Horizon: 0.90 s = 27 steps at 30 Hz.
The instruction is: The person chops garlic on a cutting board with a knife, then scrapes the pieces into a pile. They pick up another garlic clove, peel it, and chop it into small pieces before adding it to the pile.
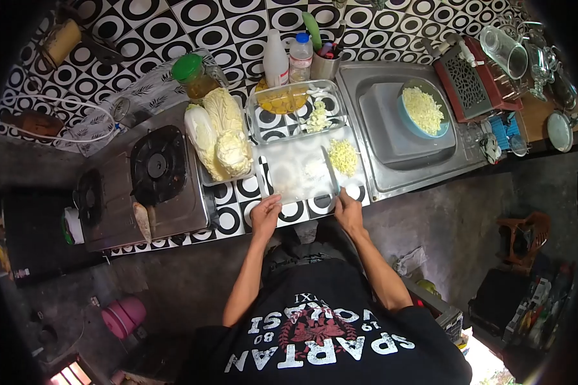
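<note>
My right hand [349, 212] is closed round the handle of a knife [331, 171], whose blade points away from me over the right side of a translucent cutting board [292, 176]. With its fingers together, my left hand [265, 215] grips the near left corner of the board. Just right of the blade lies a pile of finely chopped cabbage [343, 158]. A few pale bits [314, 169] rest on the board left of the blade. Behind the board, a clear rectangular dish [257, 133] has white chopped pieces [318, 117] at its right end.
Napa cabbages [221, 135] fill a tray at left, beside the gas stove [112, 192]. On the right, a blue bowl of shredded cabbage [422, 112] stands on an upturned grey basin [392, 151] in the sink. Bottles [300, 58] and a green-lidded jar [196, 76] stand at the back.
</note>
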Available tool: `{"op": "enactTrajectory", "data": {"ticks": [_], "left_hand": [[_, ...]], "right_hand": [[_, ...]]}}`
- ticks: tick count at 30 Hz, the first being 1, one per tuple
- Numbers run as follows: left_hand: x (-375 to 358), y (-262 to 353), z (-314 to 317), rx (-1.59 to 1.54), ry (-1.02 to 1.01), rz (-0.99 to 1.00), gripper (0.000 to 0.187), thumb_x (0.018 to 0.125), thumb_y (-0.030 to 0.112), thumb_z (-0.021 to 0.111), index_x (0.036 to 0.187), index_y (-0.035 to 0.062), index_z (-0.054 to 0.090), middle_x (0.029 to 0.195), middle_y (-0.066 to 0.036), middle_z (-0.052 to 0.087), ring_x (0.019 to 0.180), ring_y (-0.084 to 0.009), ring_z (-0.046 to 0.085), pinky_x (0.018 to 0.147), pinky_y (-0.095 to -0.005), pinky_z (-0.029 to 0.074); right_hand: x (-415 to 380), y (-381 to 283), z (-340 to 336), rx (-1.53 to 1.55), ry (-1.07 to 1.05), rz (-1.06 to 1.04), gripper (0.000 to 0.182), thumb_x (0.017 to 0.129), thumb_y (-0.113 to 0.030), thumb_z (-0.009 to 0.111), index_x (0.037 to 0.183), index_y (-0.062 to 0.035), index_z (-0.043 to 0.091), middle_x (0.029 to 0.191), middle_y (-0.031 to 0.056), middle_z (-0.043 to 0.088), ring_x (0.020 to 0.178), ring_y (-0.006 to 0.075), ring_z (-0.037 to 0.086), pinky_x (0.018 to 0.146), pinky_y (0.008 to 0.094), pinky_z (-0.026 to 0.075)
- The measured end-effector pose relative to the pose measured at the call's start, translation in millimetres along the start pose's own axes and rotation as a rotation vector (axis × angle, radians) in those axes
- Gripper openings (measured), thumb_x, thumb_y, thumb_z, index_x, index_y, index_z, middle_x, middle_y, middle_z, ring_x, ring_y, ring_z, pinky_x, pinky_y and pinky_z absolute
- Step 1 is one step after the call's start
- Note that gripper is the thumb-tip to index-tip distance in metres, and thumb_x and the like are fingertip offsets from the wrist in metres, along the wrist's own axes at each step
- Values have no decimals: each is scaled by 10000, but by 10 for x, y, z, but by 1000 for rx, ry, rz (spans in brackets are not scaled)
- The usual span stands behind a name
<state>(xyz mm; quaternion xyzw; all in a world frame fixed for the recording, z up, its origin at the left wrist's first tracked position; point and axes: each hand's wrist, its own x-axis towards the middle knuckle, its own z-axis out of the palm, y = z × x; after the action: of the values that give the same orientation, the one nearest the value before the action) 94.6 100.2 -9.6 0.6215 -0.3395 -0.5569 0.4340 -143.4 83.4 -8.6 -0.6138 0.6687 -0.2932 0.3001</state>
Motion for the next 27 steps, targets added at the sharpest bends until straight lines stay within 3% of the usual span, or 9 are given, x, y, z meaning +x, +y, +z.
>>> {"op": "enactTrajectory", "data": {"ticks": [4,8,10,13,14,16,17,21,27], "left_hand": [[-44,41,138,-16,24,-54,351,811,-10,570,1158,-58,546,1075,-129,619,919,-124,588,807,-216,448],[1,115,473,-65,51,-26,334,810,28,599,1130,-60,567,1048,-110,637,818,-88,580,731,-217,457],[29,286,713,-51,28,-15,348,793,52,631,1127,-30,580,1066,-121,627,852,-129,600,766,-247,466],[63,614,1152,553,71,574,415,717,131,694,1118,65,609,1039,-139,587,950,-303,566,826,-349,455],[74,679,1292,711,57,625,467,677,166,696,1129,90,607,1143,-142,525,1095,-356,459,905,-420,394],[96,828,1571,900,28,754,512,650,206,684,1149,124,601,1245,-145,445,1209,-378,341,981,-479,293],[162,788,1662,953,-54,753,547,635,261,659,1168,156,595,1344,-156,360,1294,-405,218,1017,-577,166],[210,843,1901,1121,-187,619,561,629,288,616,1186,231,594,1465,-147,213,1360,-417,47,990,-676,30],[413,740,1698,1144,-102,569,557,622,265,603,1178,295,598,1470,-144,210,1359,-422,55,995,-663,32]], "right_hand": [[-2,-31,-83,76,-40,-165,303,847,-111,549,1123,14,564,762,246,607,688,340,635,618,349,473],[132,-14,-285,176,-56,-87,303,846,-144,571,1125,-26,590,729,209,612,661,318,623,607,344,469],[247,-29,-492,32,-95,-172,308,841,-178,589,1131,-76,607,700,177,598,642,304,607,590,361,466],[420,-79,-817,-68,-140,-184,318,818,-180,605,1126,-105,614,725,143,587,665,316,594,599,393,466],[464,-77,-909,-91,-177,-195,326,808,-174,609,1126,-104,611,744,136,590,677,325,592,610,402,469],[534,39,-989,-109,-177,-278,331,781,-168,623,1104,-97,606,776,118,595,698,314,593,626,417,479],[574,88,-1033,-108,-181,-311,334,776,-168,631,1099,-89,606,786,120,603,707,317,595,629,417,482],[653,194,-1200,-86,-228,-306,343,759,-175,654,1081,-67,607,795,133,630,740,321,606,643,416,487],[781,291,-1664,-153,-366,-282,307,752,-174,656,1044,-87,617,769,154,632,756,335,603,656,431,479]]}}
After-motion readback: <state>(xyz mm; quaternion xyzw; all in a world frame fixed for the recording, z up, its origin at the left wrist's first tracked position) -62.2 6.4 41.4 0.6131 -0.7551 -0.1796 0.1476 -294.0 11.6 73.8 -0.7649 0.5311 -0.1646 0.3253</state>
